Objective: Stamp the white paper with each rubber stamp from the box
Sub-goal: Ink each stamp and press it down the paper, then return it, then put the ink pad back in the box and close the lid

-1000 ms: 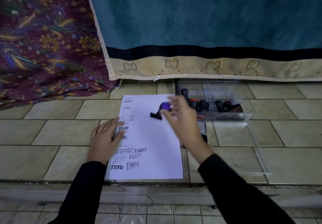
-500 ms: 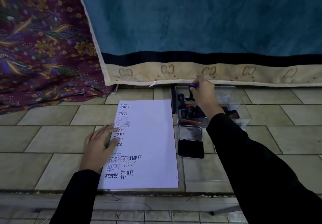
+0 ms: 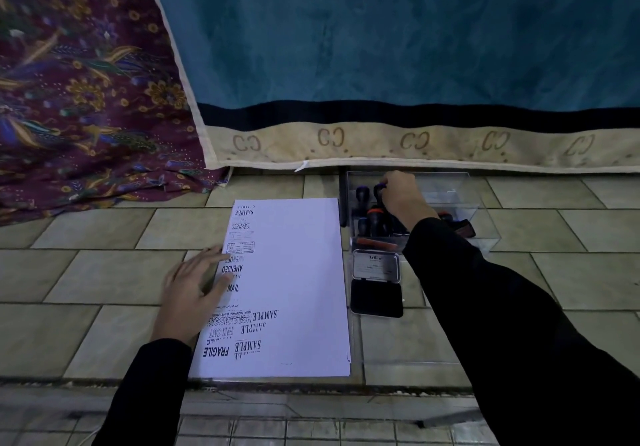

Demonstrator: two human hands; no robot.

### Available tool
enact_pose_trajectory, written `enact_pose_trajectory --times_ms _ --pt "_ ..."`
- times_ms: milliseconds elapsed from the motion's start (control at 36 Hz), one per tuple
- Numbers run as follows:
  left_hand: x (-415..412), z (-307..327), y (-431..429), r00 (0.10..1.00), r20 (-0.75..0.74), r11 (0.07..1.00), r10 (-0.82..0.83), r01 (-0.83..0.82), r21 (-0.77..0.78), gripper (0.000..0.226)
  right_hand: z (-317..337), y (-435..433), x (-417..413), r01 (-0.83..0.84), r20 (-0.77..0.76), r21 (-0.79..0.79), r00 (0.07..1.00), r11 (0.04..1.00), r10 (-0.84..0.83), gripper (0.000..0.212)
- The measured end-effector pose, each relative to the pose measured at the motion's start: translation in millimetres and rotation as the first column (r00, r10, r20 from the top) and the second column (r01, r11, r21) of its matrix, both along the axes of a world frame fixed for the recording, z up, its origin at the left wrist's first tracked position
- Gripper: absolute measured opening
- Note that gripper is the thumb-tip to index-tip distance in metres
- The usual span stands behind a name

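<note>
**Status:** white paper (image 3: 287,289) lies flat on tiled surface (image 3: 104,272). Prints are crowded down its L column; R half is blank.
- L grip (image 3: 194,293) is spread flat, fingertips on paper's L edge over the AMENDED/MAIL prints.
- R grip (image 3: 401,196) is inside clear box (image 3: 457,185), just off paper's far-R corner, with fingers curled round the knob of an upright stamp (image 3: 378,189).
- The other stamps (image 3: 375,218) lie jumbled in the box end nearest the paper.
- The ink pad (image 3: 376,298), lid open, sits just R of paper, approx. mid-length. R sleeve (image 3: 467,289) passes close beside it.

**Risks, in my judgement:**
1. Used and unused stamps share one box with no separation, so a stamp may be repeated or missed. SAMPLE already shows several times.
2. L fingertips rest on prints, which will smear if ink isn't dry.
3. Sleeve may drag over the open pad, putting ink on cloth, then on paper.
4. Box looks light, and a one-handed pull may shift or tip it.
5. Next mark placed in L column would overprint an existing one.
</note>
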State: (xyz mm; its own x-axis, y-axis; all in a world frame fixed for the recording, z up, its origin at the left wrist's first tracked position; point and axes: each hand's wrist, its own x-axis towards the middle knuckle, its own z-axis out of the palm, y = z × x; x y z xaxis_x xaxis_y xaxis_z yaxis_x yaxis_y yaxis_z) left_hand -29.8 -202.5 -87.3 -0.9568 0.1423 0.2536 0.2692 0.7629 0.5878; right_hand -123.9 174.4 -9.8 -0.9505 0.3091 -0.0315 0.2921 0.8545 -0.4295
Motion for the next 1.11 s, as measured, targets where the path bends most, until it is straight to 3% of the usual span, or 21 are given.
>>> enact_pose_trajectory --times_ms 139,250,306,389,472,611,694,889,1000,1111 --pt "1.4 2.1 0.9 1.0 0.006 1.0 0.0 0.0 0.01 0.042 -1.2 0.1 2.0 0.014 0.018 0.012 1.0 1.0 -0.014 0.025" --pt "-1.6 -0.2 0.1 1.0 0.015 0.998 0.0 -0.001 0.055 0.035 1.7 3.0 12.9 0.024 -0.062 -0.031 0.998 0.999 -0.026 0.036" --pt "-2.2 -4.3 -0.8 0.999 0.046 0.979 -0.002 -0.007 0.202 0.026 6.0 3.2 23.7 -0.012 -0.149 -0.064 0.989 0.998 0.002 0.037" --pt "1.8 -1.3 -0.7 0.976 0.216 0.841 -0.024 -0.097 0.533 0.03 13.3 -0.4 51.3 -0.069 -0.357 -0.146 0.934 0.987 0.012 0.028" --pt "4.5 11.4 -3.5 0.972 0.233 0.781 0.02 -0.16 0.604 0.028 15.0 -6.3 88.6 -0.094 -0.457 -0.156 0.889 0.983 0.013 0.016" --pt "19.7 42.3 26.1 0.992 0.128 0.84 0.021 -0.087 0.535 0.026 -7.2 -6.7 136.9 -0.053 -0.333 -0.183 0.943 0.982 -0.011 0.007" --pt "36.5 54.3 66.5 0.996 0.028 0.932 -0.09 0.074 0.354 0.025 -22.2 -8.2 147.9 -0.015 -0.24 -0.171 0.97 0.985 -0.027 0.003" --pt "71.4 37.2 152.6 0.964 0.065 0.957 -0.259 0.266 -0.118 0.072 -39.1 -13.0 149.5 0.015 -0.201 -0.154 0.978 0.988 -0.047 0.011" --pt "75.2 20.1 170.3 0.97 0.102 0.956 -0.22 0.235 -0.174 0.085 -42.2 -13.0 145.0 0.026 -0.209 -0.089 0.977 0.996 -0.044 0.013" --pt "76.0 12.7 176.1 0.982 0.093 0.967 -0.165 0.18 -0.179 0.081 -44.6 -14.3 141.6 0.01 -0.214 -0.101 0.976 0.995 -0.031 0.007"
